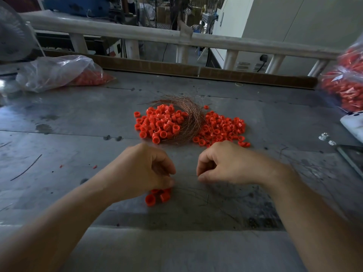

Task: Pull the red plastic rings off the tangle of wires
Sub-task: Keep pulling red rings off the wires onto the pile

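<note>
A curved tangle of copper wires point(191, 118) lies mid-table. A heap of red plastic rings point(160, 123) sits on its left and a flatter spread of red rings point(221, 128) on its right. Nearer me, my left hand point(145, 169) is curled, its fingertips on a small cluster of red rings point(158, 197) just beneath it. My right hand point(225, 161) is curled too, thumb and forefinger pinching the end of a thin wire point(186, 175) that runs faintly toward my left hand. Both hands are apart from the tangle.
The grey metal table point(78, 134) has a clear bag of red rings point(59, 72) at far left and fuller bags of red rings point(345, 87) at far right. Loose thin wires point(225, 203) lie under my right arm. Small white parts point(324, 136) sit at right. A railing point(157, 37) runs behind.
</note>
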`<state>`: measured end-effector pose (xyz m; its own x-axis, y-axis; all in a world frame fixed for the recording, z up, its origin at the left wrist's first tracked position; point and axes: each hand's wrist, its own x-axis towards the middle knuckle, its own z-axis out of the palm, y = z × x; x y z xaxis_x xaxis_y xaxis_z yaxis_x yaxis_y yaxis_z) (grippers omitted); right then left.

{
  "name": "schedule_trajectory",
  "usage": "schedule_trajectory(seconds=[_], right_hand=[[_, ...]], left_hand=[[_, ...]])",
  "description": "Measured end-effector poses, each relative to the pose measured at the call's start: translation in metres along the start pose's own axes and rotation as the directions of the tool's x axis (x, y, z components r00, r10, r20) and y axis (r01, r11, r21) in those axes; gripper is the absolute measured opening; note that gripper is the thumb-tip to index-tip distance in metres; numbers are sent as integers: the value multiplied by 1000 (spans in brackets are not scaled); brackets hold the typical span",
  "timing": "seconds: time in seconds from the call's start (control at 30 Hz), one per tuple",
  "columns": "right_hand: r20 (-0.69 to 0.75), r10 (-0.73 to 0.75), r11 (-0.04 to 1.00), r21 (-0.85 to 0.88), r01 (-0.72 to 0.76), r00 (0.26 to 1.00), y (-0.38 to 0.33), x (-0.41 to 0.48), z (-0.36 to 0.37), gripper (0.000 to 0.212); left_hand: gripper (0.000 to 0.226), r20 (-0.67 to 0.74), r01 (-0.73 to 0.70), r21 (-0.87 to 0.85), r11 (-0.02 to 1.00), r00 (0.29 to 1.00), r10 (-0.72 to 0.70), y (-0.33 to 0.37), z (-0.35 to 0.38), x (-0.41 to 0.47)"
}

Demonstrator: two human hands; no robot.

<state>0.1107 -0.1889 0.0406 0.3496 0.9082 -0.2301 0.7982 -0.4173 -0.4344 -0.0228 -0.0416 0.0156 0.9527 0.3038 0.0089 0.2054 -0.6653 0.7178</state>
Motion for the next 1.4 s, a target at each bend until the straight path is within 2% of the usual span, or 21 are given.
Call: schedule_trajectory(seconds=[0.13,0.27,0.37,0.47,0.63,0.77,1.1,1.23,1.33,1.4], right_hand=[[-1,1,1000,-17,-1,1000,1,0,1,8],[-24,4,1000,8,-4,1000,3,0,-1,8],[-67,5,1000,5,-5,998,4,0,-3,8],[-89,3,1000,-14,-4,996,3,0,-2,8],[-89,6,1000,-7,-7,996,2,1,-1,10],[-90,16,1000,-8,-16,996,2,1,0,11],[-138,1,1000,-17,-4,990,4,5,2,10],[-283,-4,1000,15,9,959,4,8,3,13],[-489,-20,999,33,42,872,5,12,6,8],[-556,-49,999,-12,50,829,6,17,10,17]], left_hand=[[8,-16,-21,-30,999,1000,21,0,0,1],[20,-202,-9,-39,999,979,1,-10,-2,6],[26,-379,8,39,999,925,7,-19,-6,13],[21,-457,42,191,981,888,51,-25,-7,21],[35,-438,84,253,964,898,36,-30,-2,35],[32,-391,93,287,953,920,28,-31,2,39],[16,-424,147,291,945,905,-11,-31,1,41],[10,-424,147,282,948,906,-14,-32,0,40],[14,-497,131,196,972,868,-17,-31,-2,40],[17,-512,106,152,983,859,-13,-30,-2,39]])
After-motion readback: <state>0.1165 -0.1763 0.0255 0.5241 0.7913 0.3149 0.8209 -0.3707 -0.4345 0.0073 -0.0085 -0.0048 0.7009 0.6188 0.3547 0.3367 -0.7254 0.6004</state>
